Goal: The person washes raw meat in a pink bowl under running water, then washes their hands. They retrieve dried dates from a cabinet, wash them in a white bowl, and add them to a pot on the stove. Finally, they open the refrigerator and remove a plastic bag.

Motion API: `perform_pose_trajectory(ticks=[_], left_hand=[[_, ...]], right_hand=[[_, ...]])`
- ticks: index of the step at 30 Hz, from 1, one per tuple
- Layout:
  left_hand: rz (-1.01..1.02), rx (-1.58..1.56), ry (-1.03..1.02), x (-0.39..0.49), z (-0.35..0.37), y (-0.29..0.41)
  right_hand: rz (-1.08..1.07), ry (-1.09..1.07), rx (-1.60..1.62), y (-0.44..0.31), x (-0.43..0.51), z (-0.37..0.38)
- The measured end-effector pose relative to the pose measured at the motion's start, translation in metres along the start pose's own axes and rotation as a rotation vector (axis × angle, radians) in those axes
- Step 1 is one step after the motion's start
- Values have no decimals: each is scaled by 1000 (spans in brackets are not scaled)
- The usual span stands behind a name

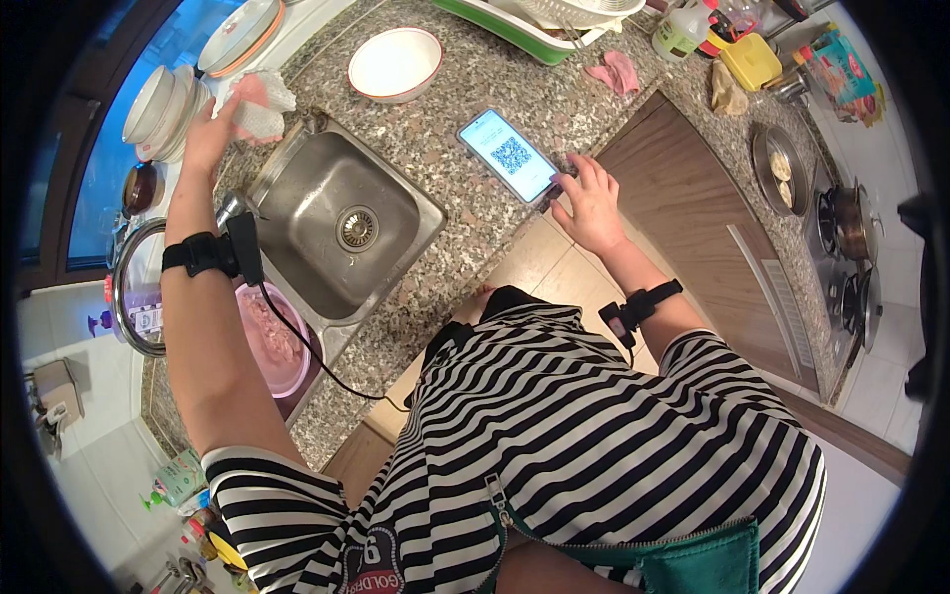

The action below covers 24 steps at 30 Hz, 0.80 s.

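Note:
At the upper left my left hand (208,137) reaches to a pink-and-white cloth (261,104) on the ledge behind the sink, fingers on its edge; whether they grip it is unclear. My right hand (591,204) is spread at the counter's front edge, its fingertips at the lower corner of a smartphone (509,155). The phone lies face up and shows a printed-style code. Between my hands is a stainless steel sink basin (312,171) with a drain strainer. Beyond it stands a white bowl with a red rim (395,63), nothing visible in it.
Stacked bowls (159,111) and plates (241,37) line the window ledge. A pink basin (303,364) with raw meat in liquid sits in the near-left sink, beside the curved faucet (125,297). A green-and-white dish rack (512,33) stands behind; a pan (764,174) and stove (824,297) are at right.

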<state>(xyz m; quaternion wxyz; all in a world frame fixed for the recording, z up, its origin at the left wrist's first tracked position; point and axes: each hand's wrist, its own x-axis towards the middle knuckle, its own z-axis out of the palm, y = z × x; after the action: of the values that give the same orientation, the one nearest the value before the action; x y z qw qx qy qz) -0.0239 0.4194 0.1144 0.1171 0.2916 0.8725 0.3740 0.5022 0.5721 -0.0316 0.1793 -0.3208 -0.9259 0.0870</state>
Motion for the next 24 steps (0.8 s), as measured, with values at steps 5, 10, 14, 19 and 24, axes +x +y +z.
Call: perform_pose_trajectory(ticks=[5,10,14,19,24], left_hand=[[35,3,124,-16,2,3],[291,79,382,-38,3,2],[316,-14,406,-83,19,10],[319,-162,270,-146,31,5],[239,-246,285,-170,24,-13]], right_hand=[[-25,-5,-22,-1,3,2],[-54,2,-5,-8,8,-5],[-44,2,1,-9,6,-5],[-81,-12,10,-12,4,-2],[-98,-29,-7,-13,4,0]])
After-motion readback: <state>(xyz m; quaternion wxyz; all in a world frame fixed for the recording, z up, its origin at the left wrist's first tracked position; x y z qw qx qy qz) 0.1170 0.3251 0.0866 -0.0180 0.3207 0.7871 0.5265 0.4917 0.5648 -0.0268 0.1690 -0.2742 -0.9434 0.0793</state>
